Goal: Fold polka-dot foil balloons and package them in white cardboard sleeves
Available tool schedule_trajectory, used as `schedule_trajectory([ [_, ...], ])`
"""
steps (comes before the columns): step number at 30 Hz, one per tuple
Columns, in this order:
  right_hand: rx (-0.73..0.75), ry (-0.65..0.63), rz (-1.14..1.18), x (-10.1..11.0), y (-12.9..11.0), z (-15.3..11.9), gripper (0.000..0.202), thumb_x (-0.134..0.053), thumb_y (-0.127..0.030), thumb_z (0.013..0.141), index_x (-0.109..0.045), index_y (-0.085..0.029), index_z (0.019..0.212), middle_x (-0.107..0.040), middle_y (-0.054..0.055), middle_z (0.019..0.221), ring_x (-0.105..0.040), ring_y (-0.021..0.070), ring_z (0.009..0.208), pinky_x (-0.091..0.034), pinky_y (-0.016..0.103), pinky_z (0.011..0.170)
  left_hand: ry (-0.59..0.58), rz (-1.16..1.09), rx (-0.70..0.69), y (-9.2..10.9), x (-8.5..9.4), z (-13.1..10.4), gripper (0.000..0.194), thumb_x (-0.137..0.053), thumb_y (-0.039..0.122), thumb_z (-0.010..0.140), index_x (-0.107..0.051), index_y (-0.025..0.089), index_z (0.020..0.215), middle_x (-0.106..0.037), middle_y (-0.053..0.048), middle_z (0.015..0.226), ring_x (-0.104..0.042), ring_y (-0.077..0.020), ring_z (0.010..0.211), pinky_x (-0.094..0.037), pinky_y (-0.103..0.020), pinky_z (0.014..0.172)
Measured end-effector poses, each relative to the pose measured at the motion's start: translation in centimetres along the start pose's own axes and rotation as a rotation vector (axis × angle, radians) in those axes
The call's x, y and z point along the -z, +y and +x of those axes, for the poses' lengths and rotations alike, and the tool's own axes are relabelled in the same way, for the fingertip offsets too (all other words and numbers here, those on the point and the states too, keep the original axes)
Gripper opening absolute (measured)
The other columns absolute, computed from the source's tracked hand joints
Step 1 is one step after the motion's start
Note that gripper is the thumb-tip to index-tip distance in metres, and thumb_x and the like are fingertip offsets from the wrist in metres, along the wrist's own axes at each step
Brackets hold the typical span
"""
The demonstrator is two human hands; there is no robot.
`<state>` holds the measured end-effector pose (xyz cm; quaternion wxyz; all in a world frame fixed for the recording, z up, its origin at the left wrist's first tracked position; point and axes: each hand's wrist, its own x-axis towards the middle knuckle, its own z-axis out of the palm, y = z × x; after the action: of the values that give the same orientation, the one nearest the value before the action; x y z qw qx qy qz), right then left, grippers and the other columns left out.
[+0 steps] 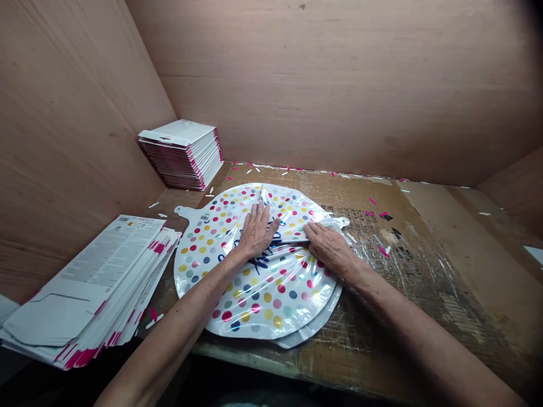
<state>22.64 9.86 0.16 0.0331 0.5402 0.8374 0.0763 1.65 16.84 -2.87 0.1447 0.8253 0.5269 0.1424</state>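
Observation:
A flat, round foil balloon (254, 299) with coloured dots and blue lettering lies on the cardboard-covered table. Another silvery sheet shows beneath its lower right edge. My left hand (257, 230) rests palm down on the balloon's middle, fingers spread. At the right side of the balloon, my right hand (326, 246) has its fingers curled over a raised fold of the foil, which creases toward the middle. White tabs stick out at the balloon's left and right edges.
A neat stack of white and pink cards (182, 152) stands at the back left corner. Nearer, a fanned pile of printed cards (97, 282) lies at the left. Pink and white scraps dot the cardboard (382, 198). Wooden panels (331, 85) enclose the back and sides.

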Motion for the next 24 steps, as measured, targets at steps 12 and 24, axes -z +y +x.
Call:
schedule_trajectory([
  [12, -0.282, 0.037, -0.022, 1.4, 4.4, -12.5, 0.022, -0.041, -0.014, 0.087, -0.062, -0.021, 0.091, -0.073, 0.011, 0.084, -0.068, 0.0243, 0.066, -0.044, 0.032, 0.054, -0.041, -0.067, 0.133, 1.0, 2.1, 0.6, 0.076, -0.019, 0.058, 0.100, -0.036, 0.002, 0.148, -0.031, -0.021, 0.158, -0.020, -0.0321, 0.150, -0.016, -0.047, 0.122],
  [24, 0.250, 0.128, 0.608, 4.7, -6.2, -8.3, 0.086, -0.063, -0.059, 0.085, -0.029, -0.019, 0.154, -0.058, 0.017, 0.138, -0.060, 0.0307, 0.121, -0.053, 0.041, 0.093, 0.297, -0.092, -0.461, 2.1, 2.9, -12.6, 0.029, -0.044, 0.024, 0.100, -0.064, 0.017, 0.119, -0.071, -0.011, 0.120, -0.055, -0.0270, 0.130, -0.049, -0.046, 0.106],
])
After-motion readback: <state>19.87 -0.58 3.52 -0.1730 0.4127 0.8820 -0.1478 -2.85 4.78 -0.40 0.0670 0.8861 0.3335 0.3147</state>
